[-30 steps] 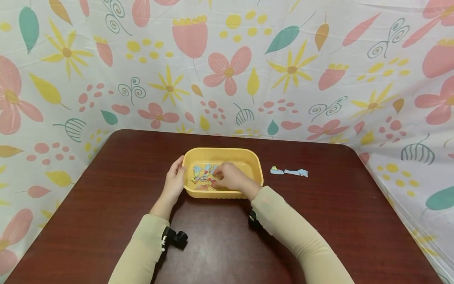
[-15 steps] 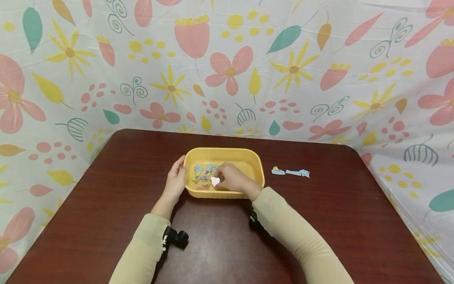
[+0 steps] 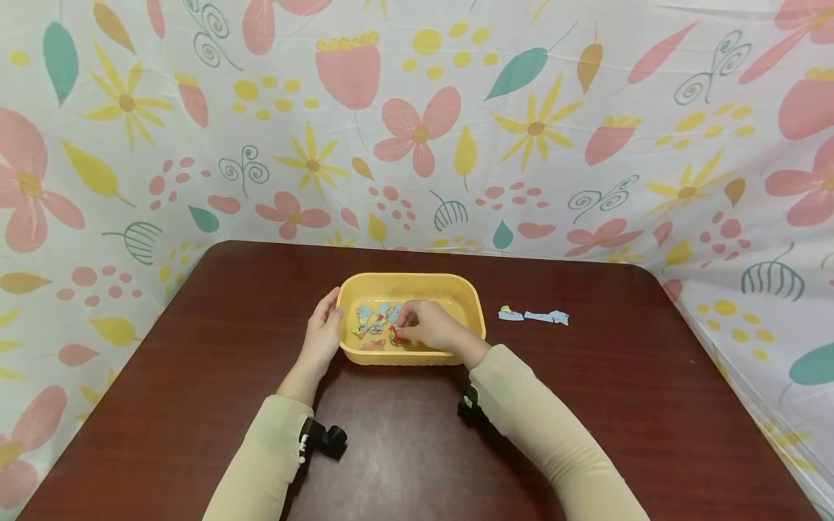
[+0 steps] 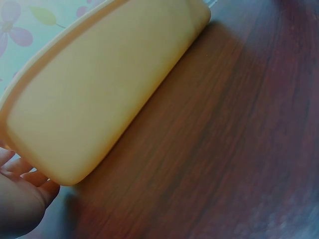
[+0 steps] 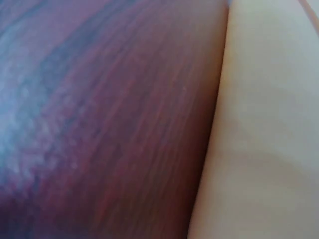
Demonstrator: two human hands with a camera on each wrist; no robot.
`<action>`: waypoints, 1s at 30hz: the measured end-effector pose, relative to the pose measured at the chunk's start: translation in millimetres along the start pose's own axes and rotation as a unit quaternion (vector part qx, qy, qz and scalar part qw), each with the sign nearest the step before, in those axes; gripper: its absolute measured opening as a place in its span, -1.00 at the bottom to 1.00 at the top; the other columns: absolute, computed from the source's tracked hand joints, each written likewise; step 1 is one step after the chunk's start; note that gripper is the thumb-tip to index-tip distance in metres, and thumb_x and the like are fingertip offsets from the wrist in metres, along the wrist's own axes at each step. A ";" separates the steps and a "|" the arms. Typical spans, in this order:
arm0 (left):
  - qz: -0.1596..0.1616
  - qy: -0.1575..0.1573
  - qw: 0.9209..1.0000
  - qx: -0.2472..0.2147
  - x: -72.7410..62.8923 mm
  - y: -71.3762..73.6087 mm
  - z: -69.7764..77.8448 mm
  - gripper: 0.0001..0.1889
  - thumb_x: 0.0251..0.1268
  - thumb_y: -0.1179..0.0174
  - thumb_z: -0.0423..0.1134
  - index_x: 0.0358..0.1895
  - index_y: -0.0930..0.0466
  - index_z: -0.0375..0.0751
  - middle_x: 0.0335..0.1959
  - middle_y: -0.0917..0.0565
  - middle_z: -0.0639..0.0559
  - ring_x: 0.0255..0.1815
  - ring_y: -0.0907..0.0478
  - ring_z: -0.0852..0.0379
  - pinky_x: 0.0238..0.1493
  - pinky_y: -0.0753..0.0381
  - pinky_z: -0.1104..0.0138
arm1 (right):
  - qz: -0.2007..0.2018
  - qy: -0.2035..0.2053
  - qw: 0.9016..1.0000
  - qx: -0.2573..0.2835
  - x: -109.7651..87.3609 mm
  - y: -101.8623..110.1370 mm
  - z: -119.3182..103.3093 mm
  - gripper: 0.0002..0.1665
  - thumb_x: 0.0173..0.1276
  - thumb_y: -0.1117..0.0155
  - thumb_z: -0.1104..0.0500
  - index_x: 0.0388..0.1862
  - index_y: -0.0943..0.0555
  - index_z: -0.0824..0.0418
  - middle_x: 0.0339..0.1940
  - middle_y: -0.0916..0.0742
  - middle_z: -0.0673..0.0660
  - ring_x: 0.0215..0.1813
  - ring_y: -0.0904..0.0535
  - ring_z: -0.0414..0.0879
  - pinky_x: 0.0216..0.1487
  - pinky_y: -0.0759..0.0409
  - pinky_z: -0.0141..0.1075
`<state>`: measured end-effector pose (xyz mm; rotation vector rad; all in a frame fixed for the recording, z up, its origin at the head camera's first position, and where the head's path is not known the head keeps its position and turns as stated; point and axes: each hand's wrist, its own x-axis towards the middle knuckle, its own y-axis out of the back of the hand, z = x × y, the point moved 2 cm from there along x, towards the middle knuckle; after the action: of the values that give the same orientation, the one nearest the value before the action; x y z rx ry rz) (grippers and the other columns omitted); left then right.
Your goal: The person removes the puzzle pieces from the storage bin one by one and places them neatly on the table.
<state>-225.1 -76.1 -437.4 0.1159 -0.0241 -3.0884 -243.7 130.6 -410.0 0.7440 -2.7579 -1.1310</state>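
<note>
A yellow plastic bin [image 3: 361, 357] rests on the dark wooden table, with several small printed puzzle pieces [image 3: 373, 329] lying in its left half. My left hand [image 3: 321, 334] rests against the bin's left end, its fingers along the outer wall. That wall's long side fills much of the left wrist view, where the left fingers [image 4: 37, 178] show at the corner. Inside the bin, my right hand [image 3: 430, 325] pinches a puzzle piece with red on it [image 3: 394, 336] between thumb and fingers. The right wrist view shows the bin's wall [image 5: 264, 124] and tabletop, but the hand is hidden.
Right of the bin, a light blue puzzle piece with yellow and red [image 3: 510, 314] lies on the table [image 3: 586, 405]. Beside it is a joined light blue strip [image 3: 546, 317]. A flower-printed cloth [image 3: 417, 195] hangs behind the table.
The piece at my right fingertips showed a white face half a second ago and now shows red print. My right hand has shifted slightly; the left hand and bin stay in place.
</note>
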 end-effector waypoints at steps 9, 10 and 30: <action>-0.007 0.001 1.000 -0.007 -3.8 0.0 2.7 -0.50 0.52 0.25 -0.25 0.47 -0.07 -0.12 0.46 -0.16 -0.18 0.44 -0.18 -0.08 0.39 -0.26 0.06 | 0.015 0.017 0.998 0.054 -3.2 8.4 2.4 -0.66 0.26 -0.27 0.27 0.03 -0.62 0.29 -0.44 -0.68 0.11 -0.45 -0.65 0.04 -0.45 -0.59 -0.30; -0.009 0.001 1.000 -0.007 -4.0 -0.2 2.7 -0.50 0.52 0.25 -0.26 0.47 -0.07 -0.12 0.47 -0.16 -0.18 0.44 -0.17 -0.09 0.40 -0.25 0.06 | 0.018 0.020 0.998 0.053 -3.7 9.3 3.1 -0.67 0.26 -0.27 0.28 0.02 -0.62 0.30 -0.44 -0.69 0.11 -0.44 -0.65 0.01 -0.45 -0.57 -0.33; -0.009 0.003 1.000 -0.003 -2.0 -0.2 -0.6 -0.50 0.51 0.26 -0.24 0.47 -0.07 -0.12 0.47 -0.16 -0.15 0.44 -0.18 -0.05 0.39 -0.27 0.09 | 0.074 0.041 0.995 0.056 -17.1 32.6 7.4 -0.67 0.27 -0.28 0.25 -0.01 -0.61 0.36 -0.28 -0.68 0.19 -0.26 -0.61 -0.09 -0.15 -0.60 -0.31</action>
<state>-223.1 -75.8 -437.9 0.1253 -0.0134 -3.1063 -243.8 163.2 -391.4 0.5707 -2.7727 -0.9054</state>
